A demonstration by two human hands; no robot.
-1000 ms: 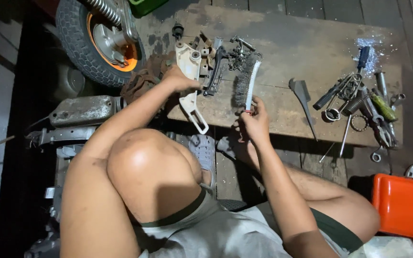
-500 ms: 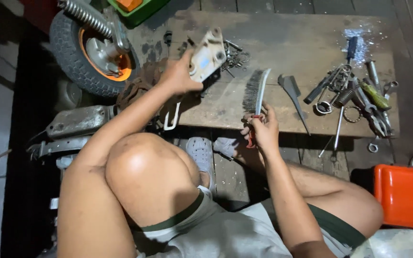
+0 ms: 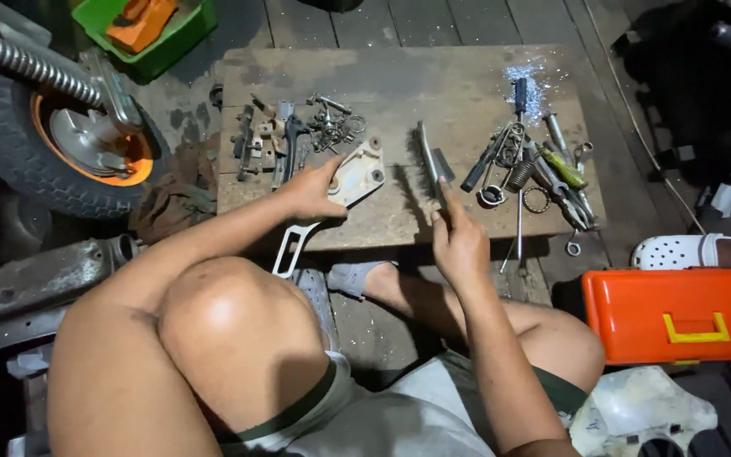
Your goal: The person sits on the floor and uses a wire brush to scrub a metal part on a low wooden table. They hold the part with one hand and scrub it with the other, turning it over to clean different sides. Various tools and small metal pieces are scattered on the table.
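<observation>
My left hand (image 3: 313, 190) grips a pale metal bracket (image 3: 355, 178), a flat plate with holes and a forked arm (image 3: 291, 248) that reaches past the near edge of the wooden board (image 3: 399, 85). My right hand (image 3: 457, 241) holds a wire brush (image 3: 430, 161) by its handle, the bristled head pointing away from me just right of the bracket. Both hands hover over the front edge of the board, about a hand's width apart.
Small nuts, bolts and parts (image 3: 298, 131) lie on the board's left, wrenches and screwdrivers (image 3: 535, 165) on its right. A wheel with orange rim (image 3: 69, 152) stands at left, a green bin (image 3: 150, 34) behind it, an orange toolbox (image 3: 678, 313) at right.
The bracket came up off the board, then back down toward its front edge. The brush swung from upright to lying along the board beside the bracket.
</observation>
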